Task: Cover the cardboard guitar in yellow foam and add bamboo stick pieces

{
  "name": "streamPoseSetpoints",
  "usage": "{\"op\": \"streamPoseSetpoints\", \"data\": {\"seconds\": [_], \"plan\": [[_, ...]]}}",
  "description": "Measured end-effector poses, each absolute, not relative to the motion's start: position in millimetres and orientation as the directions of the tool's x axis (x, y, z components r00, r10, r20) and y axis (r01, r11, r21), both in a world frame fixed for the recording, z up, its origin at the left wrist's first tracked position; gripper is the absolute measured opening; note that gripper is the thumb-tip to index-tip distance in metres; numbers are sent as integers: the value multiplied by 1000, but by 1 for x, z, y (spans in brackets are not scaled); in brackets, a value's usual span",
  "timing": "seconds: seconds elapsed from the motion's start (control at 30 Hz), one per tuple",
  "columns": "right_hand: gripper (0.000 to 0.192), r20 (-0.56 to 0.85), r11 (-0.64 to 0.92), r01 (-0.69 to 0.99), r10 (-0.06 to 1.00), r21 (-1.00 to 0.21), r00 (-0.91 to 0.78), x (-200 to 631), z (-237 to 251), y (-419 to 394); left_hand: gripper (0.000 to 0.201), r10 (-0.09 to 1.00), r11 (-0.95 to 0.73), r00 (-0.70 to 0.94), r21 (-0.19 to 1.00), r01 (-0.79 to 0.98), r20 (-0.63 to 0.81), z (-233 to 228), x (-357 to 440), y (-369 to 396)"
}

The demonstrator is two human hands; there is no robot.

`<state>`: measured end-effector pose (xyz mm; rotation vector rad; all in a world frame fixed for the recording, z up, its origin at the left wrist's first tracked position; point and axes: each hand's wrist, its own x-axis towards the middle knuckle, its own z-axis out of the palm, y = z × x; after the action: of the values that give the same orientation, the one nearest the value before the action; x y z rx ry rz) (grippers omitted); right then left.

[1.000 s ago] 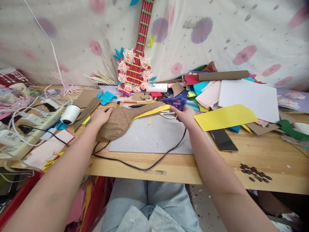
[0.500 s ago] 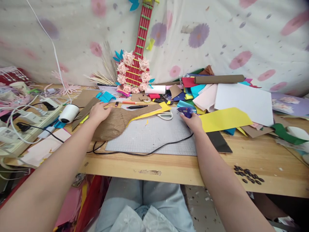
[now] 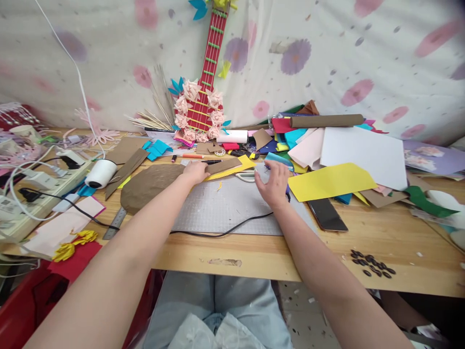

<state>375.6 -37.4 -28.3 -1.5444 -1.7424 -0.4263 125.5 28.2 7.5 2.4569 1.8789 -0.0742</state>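
My left hand [image 3: 196,172] is closed around the neck of a brown paper-covered cardboard guitar shape [image 3: 150,186], where the neck meets the rounded body. Along that neck runs a yellow paper strip [image 3: 247,162]. Over the right side of the grey cutting mat [image 3: 225,208], my right hand [image 3: 274,184] is open, fingers apart and partly bent. Mostly hidden behind it is the purple glue gun [image 3: 288,193], its black cord [image 3: 232,231] trailing across the mat. White-handled scissors [image 3: 245,176] lie between my hands, beside the neck.
A red guitar with pink paper flowers [image 3: 201,111] leans against the curtain. Coloured paper [image 3: 334,182] is piled at right, with a phone [image 3: 328,214] and black oval pieces [image 3: 372,263] nearer. At left are a power strip [image 3: 47,189], white thread spool [image 3: 100,173] and steel ruler [image 3: 115,223].
My left hand has moved right from the guitar shape's body to its neck, and the shape has shifted left. My right hand has let go of the glue gun and opened.
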Motion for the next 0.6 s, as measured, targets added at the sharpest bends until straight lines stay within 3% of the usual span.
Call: {"op": "streamPoseSetpoints", "data": {"seconds": [0.17, 0.27, 0.4, 0.6], "plan": [[32, 731, 397, 905, 662, -153, -167, 358, -35, -36, 38, 925, -377, 375, -25, 926, -52, 12, 119, 25], [40, 670, 526, 846, 661, -91, -338, 342, -31, -38, 40, 867, -498, 498, -7, 867, -2, 20, 117, 15], [61, 592, 622, 783, 626, 13, -507, 311, -28, -41, 50, 827, -560, 558, 155, 814, 59, 30, 121, 3], [75, 577, 540, 842, 689, -5, -439, 274, -27, -37, 48, 833, -543, 545, 340, 768, 99, 30, 130, -1]]}}
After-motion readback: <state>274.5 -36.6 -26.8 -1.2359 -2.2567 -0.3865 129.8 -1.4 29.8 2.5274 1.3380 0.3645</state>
